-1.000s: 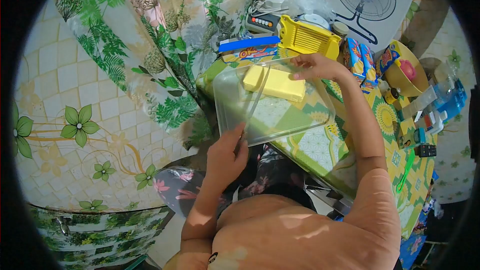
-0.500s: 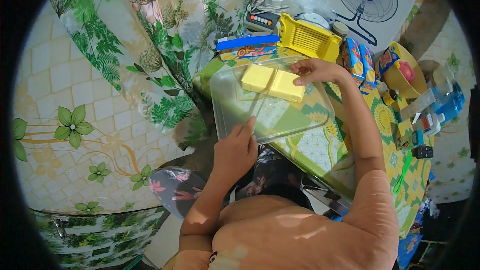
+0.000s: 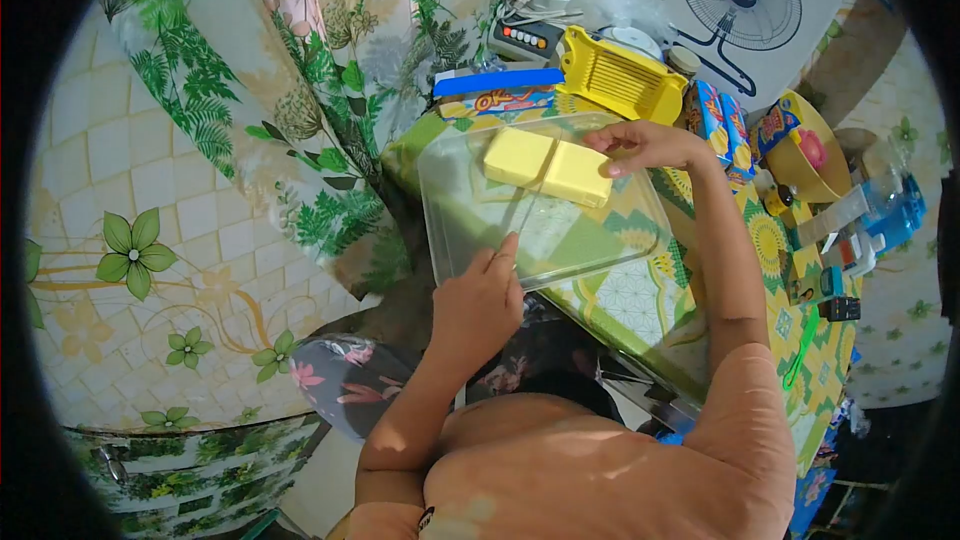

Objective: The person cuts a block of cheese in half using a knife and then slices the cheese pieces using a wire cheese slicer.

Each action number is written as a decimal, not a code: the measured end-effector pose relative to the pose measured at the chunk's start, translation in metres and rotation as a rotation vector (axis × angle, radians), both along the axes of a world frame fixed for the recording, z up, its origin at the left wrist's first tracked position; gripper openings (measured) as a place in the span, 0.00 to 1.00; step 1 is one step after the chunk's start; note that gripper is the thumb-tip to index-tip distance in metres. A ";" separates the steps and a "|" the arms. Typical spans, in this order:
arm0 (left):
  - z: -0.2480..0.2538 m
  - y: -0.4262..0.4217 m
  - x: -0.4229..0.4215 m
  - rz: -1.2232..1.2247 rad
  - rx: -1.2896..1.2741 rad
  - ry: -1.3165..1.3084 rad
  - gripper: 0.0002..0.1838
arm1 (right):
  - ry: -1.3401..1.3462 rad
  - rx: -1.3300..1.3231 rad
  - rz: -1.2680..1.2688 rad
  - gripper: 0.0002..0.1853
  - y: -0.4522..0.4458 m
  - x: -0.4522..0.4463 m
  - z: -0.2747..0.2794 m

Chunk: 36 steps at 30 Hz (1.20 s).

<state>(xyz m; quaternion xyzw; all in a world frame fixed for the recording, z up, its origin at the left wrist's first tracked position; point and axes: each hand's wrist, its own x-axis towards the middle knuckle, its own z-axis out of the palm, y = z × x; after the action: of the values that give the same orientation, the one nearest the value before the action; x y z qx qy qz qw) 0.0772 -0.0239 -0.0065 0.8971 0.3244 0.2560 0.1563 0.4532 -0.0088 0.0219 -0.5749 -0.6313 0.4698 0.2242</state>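
Note:
A pale yellow block [image 3: 575, 172] that looks like butter or cheese lies on a clear plastic tray or lid [image 3: 455, 240]. Across its middle runs a cut line, with a thin knife [image 3: 527, 202] at it. The handle is inside my left hand [image 3: 478, 310], which is closed around it with the index finger stretched along the top. My right hand [image 3: 650, 147] has its thumb and fingertips at the block's right end, steadying it. Part of the blade is hard to make out against the patterned cloth.
Behind the tray stand a blue-edged box [image 3: 500, 92], a yellow slotted rack [image 3: 622, 80] and a blender [image 3: 530, 35]. Blue packets [image 3: 720, 125], a yellow bowl [image 3: 815, 165] and several bottles line the right side. A green utensil [image 3: 802, 350] lies near the right edge.
My right hand has shifted slightly right along the block's end. The knife and my left hand keep nearly the same place, and the cut line looks a little clearer.

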 end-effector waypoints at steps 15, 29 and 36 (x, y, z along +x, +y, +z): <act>-0.005 0.009 -0.030 0.091 -0.043 -0.285 0.25 | -0.566 0.268 -0.182 0.69 0.012 -0.114 0.014; -0.025 0.007 -0.041 0.054 -0.269 -0.485 0.23 | -0.703 0.354 -0.165 0.64 0.019 -0.115 0.019; -0.030 0.010 -0.041 0.067 -0.229 -0.493 0.23 | -0.625 0.361 -0.106 0.65 0.024 -0.121 0.030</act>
<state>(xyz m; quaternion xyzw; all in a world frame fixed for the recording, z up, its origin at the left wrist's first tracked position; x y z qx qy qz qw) 0.0365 -0.0144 -0.0366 0.7729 0.3328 0.4335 0.3224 0.3326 0.0153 0.0515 -0.6739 -0.7113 0.1402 0.1424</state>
